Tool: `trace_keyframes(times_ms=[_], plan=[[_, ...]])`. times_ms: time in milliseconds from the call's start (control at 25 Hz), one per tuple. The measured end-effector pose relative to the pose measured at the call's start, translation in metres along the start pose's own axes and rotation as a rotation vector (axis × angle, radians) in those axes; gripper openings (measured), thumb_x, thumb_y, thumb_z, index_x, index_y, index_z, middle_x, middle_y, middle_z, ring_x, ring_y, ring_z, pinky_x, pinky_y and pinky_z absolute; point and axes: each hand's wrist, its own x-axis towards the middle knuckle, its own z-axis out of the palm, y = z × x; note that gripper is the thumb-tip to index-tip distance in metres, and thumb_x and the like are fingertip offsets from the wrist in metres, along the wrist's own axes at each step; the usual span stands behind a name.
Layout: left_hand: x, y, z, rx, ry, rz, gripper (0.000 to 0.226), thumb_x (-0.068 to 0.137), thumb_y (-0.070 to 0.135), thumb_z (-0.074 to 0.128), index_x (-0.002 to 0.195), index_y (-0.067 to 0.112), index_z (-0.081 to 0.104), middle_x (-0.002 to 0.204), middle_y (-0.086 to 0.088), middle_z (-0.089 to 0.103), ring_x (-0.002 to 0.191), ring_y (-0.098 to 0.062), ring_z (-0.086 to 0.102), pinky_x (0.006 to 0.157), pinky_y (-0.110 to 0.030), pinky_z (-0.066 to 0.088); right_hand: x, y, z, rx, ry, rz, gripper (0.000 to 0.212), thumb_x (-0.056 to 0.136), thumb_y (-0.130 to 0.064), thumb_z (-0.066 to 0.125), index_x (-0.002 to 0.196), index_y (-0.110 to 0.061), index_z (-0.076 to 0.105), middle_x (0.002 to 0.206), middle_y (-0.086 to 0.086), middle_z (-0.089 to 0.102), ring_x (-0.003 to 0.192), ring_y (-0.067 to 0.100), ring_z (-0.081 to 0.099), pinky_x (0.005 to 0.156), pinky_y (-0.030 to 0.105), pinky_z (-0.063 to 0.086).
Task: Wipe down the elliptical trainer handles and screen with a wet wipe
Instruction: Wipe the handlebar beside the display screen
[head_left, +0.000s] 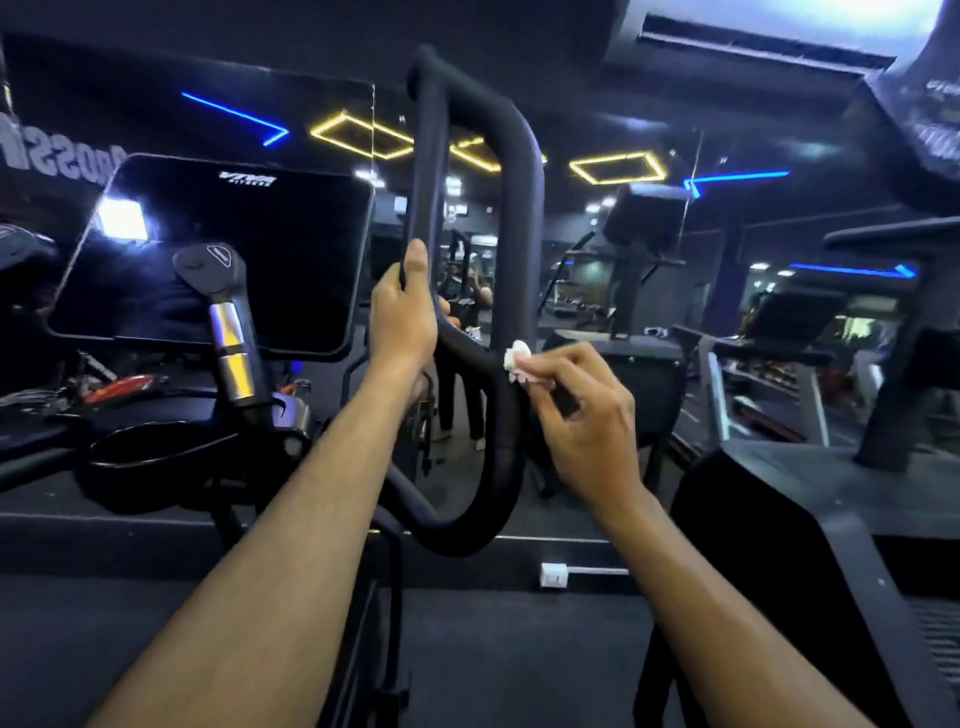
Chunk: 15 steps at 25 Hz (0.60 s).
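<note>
A black looped handle (522, 208) of the elliptical trainer rises in the centre. My left hand (402, 312) grips its inner left bar, thumb pointing up. My right hand (582, 415) pinches a crumpled white wet wipe (517, 358) and presses it against the outer right bar, low on the loop. The trainer's dark screen (218, 260) tilts at the left, switched off, with a bright reflection on it. A short fixed grip (228, 322) with silver sensor bands stands in front of the screen.
A round black cup holder (156, 452) sits below the screen. A mirror wall ahead reflects gym machines and yellow and blue ceiling lights. Another black machine (810, 545) stands close on the right. A white socket (553, 574) is on the low wall ahead.
</note>
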Motion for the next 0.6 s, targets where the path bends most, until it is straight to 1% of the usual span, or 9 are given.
trace_keyframes(times_ms=[80, 120, 200, 240, 280, 360, 440, 520, 600], plan=[[-0.002, 0.001, 0.001, -0.053, 0.017, -0.009, 0.046, 0.107, 0.059, 0.042, 0.113, 0.020, 0.064, 0.075, 0.001, 0.063, 0.066, -0.012, 0.066, 0.067, -0.033, 0.059, -0.034, 0.004, 0.007, 0.024, 0.002, 0.013, 0.017, 0.090, 0.005, 0.071, 0.104, -0.003, 0.075, 0.090, 0.004, 0.061, 0.082, 0.019, 0.062, 0.072, 0.034, 0.054], [-0.007, -0.001, -0.001, -0.101, 0.019, -0.023, 0.046, 0.107, 0.060, 0.042, 0.116, 0.021, 0.065, 0.079, 0.001, 0.066, 0.071, -0.013, 0.067, 0.071, -0.032, 0.060, -0.049, 0.005, 0.006, 0.054, -0.011, 0.020, 0.017, 0.091, 0.006, 0.070, 0.104, -0.003, 0.074, 0.089, 0.004, 0.060, 0.080, 0.018, 0.062, 0.070, 0.031, 0.053], [-0.028, -0.023, 0.000, -0.210, 0.007, -0.053, 0.056, 0.106, 0.065, 0.035, 0.126, 0.023, 0.066, 0.097, 0.002, 0.075, 0.094, -0.014, 0.071, 0.094, -0.037, 0.060, -0.068, 0.011, -0.002, 0.147, -0.078, 0.034, 0.017, 0.091, 0.005, 0.069, 0.105, -0.004, 0.075, 0.090, 0.002, 0.061, 0.082, 0.014, 0.062, 0.073, 0.022, 0.051], [-0.048, -0.042, 0.000, -0.230, -0.024, -0.080, 0.061, 0.105, 0.068, 0.028, 0.129, 0.026, 0.066, 0.105, 0.005, 0.077, 0.102, -0.013, 0.071, 0.098, -0.038, 0.057, -0.070, 0.014, -0.007, 0.197, -0.121, 0.037, 0.018, 0.090, 0.004, 0.070, 0.105, -0.004, 0.075, 0.091, 0.001, 0.063, 0.085, 0.012, 0.063, 0.075, 0.020, 0.051], [-0.071, -0.061, 0.000, -0.218, -0.081, -0.113, 0.068, 0.103, 0.072, 0.022, 0.127, 0.028, 0.067, 0.108, 0.004, 0.078, 0.101, -0.014, 0.071, 0.095, -0.040, 0.056, -0.066, 0.018, -0.012, 0.225, -0.148, 0.023, 0.018, 0.090, 0.003, 0.070, 0.104, -0.005, 0.076, 0.093, 0.000, 0.064, 0.086, 0.011, 0.064, 0.076, 0.020, 0.052], [-0.112, -0.094, -0.005, -0.187, -0.246, -0.187, 0.092, 0.090, 0.089, 0.022, 0.125, 0.018, 0.069, 0.100, -0.010, 0.079, 0.087, -0.022, 0.071, 0.084, -0.039, 0.053, -0.042, 0.021, -0.018, 0.190, -0.125, -0.057, 0.020, 0.091, 0.001, 0.069, 0.110, -0.005, 0.075, 0.096, 0.004, 0.065, 0.088, 0.014, 0.064, 0.079, 0.026, 0.054], [-0.134, -0.101, -0.007, -0.092, -0.396, -0.248, 0.111, 0.088, 0.091, 0.012, 0.112, 0.001, 0.072, 0.076, -0.023, 0.072, 0.065, -0.027, 0.067, 0.069, -0.032, 0.054, -0.009, 0.022, -0.016, 0.086, -0.126, -0.196, 0.023, 0.095, -0.002, 0.067, 0.118, -0.003, 0.071, 0.101, 0.008, 0.065, 0.090, 0.021, 0.061, 0.084, 0.031, 0.052], [-0.139, -0.096, -0.004, -0.050, -0.457, -0.235, 0.110, 0.095, 0.077, -0.002, 0.094, -0.001, 0.075, 0.059, -0.020, 0.062, 0.050, -0.024, 0.057, 0.056, -0.027, 0.048, 0.011, 0.017, -0.005, 0.013, -0.193, -0.316, 0.015, 0.096, -0.003, 0.067, 0.109, -0.003, 0.072, 0.103, 0.009, 0.064, 0.088, 0.025, 0.058, 0.082, 0.037, 0.052], [-0.142, -0.094, -0.004, -0.067, -0.436, -0.208, 0.101, 0.092, 0.078, 0.002, 0.078, 0.012, 0.076, 0.055, -0.015, 0.059, 0.047, -0.022, 0.053, 0.053, -0.027, 0.045, 0.004, 0.013, 0.001, 0.002, -0.257, -0.355, 0.006, 0.093, -0.001, 0.068, 0.099, -0.003, 0.070, 0.102, 0.008, 0.063, 0.082, 0.025, 0.056, 0.077, 0.039, 0.052]])
